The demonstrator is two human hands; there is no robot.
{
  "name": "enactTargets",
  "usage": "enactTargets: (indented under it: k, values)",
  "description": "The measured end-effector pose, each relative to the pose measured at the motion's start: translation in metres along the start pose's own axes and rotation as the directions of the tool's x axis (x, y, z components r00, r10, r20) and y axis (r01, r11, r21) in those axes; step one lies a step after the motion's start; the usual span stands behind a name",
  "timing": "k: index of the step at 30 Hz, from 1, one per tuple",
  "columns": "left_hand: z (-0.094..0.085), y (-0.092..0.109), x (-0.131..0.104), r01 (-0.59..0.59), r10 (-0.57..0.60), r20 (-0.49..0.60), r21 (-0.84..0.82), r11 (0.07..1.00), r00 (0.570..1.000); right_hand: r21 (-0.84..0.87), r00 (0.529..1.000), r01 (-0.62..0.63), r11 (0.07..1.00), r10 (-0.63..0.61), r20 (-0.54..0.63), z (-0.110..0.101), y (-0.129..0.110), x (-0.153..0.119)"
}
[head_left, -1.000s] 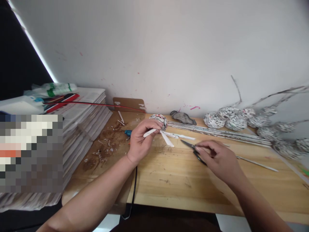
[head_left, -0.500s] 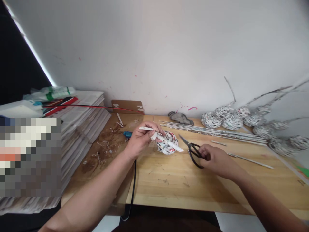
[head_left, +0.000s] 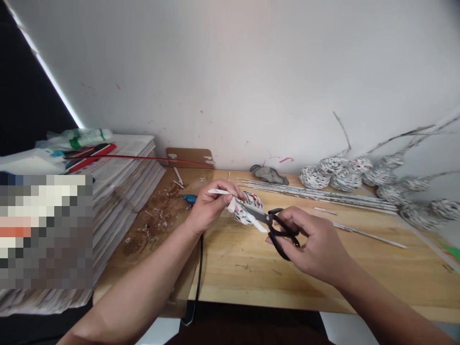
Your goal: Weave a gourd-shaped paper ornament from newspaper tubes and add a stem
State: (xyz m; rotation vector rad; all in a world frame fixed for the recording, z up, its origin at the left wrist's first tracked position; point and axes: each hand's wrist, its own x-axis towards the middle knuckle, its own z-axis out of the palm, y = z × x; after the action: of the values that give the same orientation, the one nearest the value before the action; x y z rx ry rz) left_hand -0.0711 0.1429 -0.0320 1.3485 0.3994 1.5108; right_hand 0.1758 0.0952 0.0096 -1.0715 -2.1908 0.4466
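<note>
My left hand [head_left: 212,206] is closed on a small woven paper ball [head_left: 244,218] with white paper strip ends sticking out of it. One flattened strip [head_left: 259,225] points down to the right, and another [head_left: 217,191] points left over my fingers. My right hand [head_left: 305,235] holds black-handled scissors [head_left: 282,235] by the handles. The scissor blades lie over the ball and beside the strip, their tips close to my left fingertips. Whether the blades touch the paper cannot be made out.
Several woven balls [head_left: 314,177] stand at the back right. Long paper rods [head_left: 323,195] and a grey cloth [head_left: 269,174] lie near the wall. On the left are stacked newspapers [head_left: 125,177], a blue tool [head_left: 189,199] and paper scraps [head_left: 151,227]. A loose rod [head_left: 377,238] lies right.
My right hand has brought the scissors left, from beside the ball to over it. The white strip's end has dipped slightly and shifted left. My left hand has hardly moved.
</note>
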Motion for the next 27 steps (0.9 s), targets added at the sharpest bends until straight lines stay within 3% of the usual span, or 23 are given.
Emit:
enactTargets:
  k: [3, 7, 14, 20, 27]
  values:
    - [0.0, 0.001, 0.0, 0.011, -0.011, -0.013, -0.004, 1.0, 1.0, -0.109, 0.996, 0.073, 0.991, -0.079, -0.051, 0.002, 0.003, 0.004]
    - [0.0, 0.0, 0.0, -0.008, 0.009, -0.04, 0.025, 1.0, 0.999, -0.176, 0.994, 0.059, 0.983, -0.074, -0.079, 0.004, 0.001, 0.008]
    - [0.003, 0.003, -0.001, -0.032, 0.037, -0.042, 0.13, 0.991, 0.998, -0.153, 0.999, -0.031, 0.988, 0.033, 0.012, 0.011, -0.005, 0.012]
    - [0.007, 0.005, -0.003, 0.01, -0.004, -0.058, 0.105, 0.994, 0.998, -0.138, 0.994, -0.07, 0.988, 0.08, 0.072, 0.02, -0.005, 0.011]
    - [0.009, 0.0, -0.005, 0.072, -0.069, -0.116, 0.023, 0.997, 0.991, -0.199, 0.999, -0.027, 0.98, 0.022, -0.025, 0.027, -0.003, 0.008]
